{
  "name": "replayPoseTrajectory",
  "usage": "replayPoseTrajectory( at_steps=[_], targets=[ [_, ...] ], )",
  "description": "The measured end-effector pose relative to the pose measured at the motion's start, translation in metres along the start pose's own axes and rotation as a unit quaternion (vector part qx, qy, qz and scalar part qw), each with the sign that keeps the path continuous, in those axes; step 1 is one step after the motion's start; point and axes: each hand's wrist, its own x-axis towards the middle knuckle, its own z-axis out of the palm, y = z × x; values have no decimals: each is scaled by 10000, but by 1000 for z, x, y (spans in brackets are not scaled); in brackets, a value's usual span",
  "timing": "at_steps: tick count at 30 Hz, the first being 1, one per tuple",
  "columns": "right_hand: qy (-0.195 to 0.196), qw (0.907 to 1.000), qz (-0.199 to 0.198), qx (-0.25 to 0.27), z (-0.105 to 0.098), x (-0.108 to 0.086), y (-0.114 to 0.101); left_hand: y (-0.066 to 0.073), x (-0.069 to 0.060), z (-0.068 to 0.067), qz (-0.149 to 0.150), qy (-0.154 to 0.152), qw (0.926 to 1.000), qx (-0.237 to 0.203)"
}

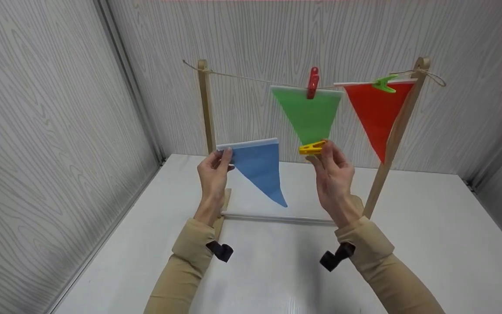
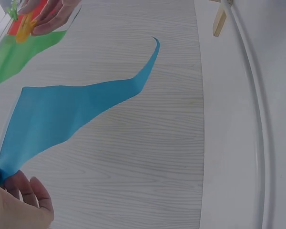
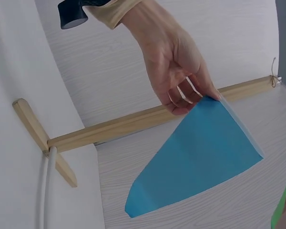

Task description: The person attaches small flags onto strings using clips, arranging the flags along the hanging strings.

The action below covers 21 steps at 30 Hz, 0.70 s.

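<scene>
A blue triangular pennant (image 1: 257, 165) with a white top band hangs from my left hand (image 1: 216, 172), which pinches its upper left corner between thumb and fingers. In the left wrist view the pennant's tip (image 2: 150, 62) curls. My right hand (image 1: 334, 172) pinches a yellow clothespin (image 1: 311, 148) in front of the lower tip of a green pennant (image 1: 307, 113). A red clothespin (image 1: 313, 83) fixes the green pennant to a string (image 1: 251, 78). To its right, a light green clothespin (image 1: 384, 83) holds a red pennant (image 1: 377, 109) on the same string.
The string is tied between a left wooden post (image 1: 206, 104) and a right wooden post (image 1: 401, 122). A white rod (image 1: 277, 218) joins the frame low down, above the white table (image 1: 259, 261). Grey wood-grain panels (image 1: 59, 131) stand around it.
</scene>
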Motion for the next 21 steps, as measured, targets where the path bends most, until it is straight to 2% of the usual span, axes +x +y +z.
replayPoseTrajectory(
  at_steps=[5, 11, 17, 21],
  targets=[
    [-142, 9977, -347, -572, 20, 12, 3, 12, 8, -3, 88, 65, 9999, -53],
    [-351, 9949, -580, -746, 39, 22, 3, 25, 16, -3, 158, 84, 9992, -369],
    [-626, 9830, -1047, -1374, 56, 32, 3, 38, 26, -2, 334, 153, 9984, -434],
    [-674, 9742, -1313, -1706, 64, 38, 4, 46, 33, -2, 415, 192, 9982, -381]
  ],
)
